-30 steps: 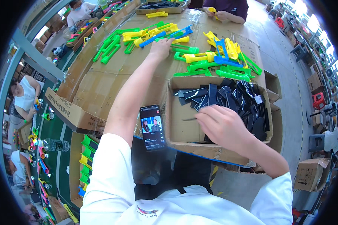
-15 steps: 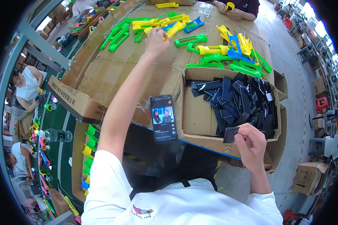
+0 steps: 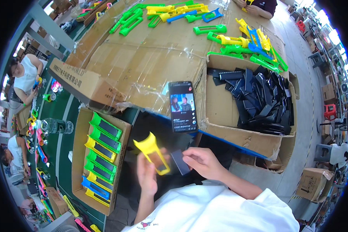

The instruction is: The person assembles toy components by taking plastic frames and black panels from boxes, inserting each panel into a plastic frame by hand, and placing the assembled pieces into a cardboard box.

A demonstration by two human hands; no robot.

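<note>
Yellow plastic frame [image 3: 152, 152] held close to the body, below the table edge; long axis runs upper-left to lower-right, flared end up; left hand [image 3: 147, 176] fingers closed around its lower end; right hand [image 3: 203, 162] pinches a dark flat insert [image 3: 180, 162] just beside it.

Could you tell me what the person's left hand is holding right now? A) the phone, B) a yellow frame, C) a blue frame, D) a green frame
B: the left hand grips a yellow frame, while the right hand holds a dark flat piece beside it.
</note>
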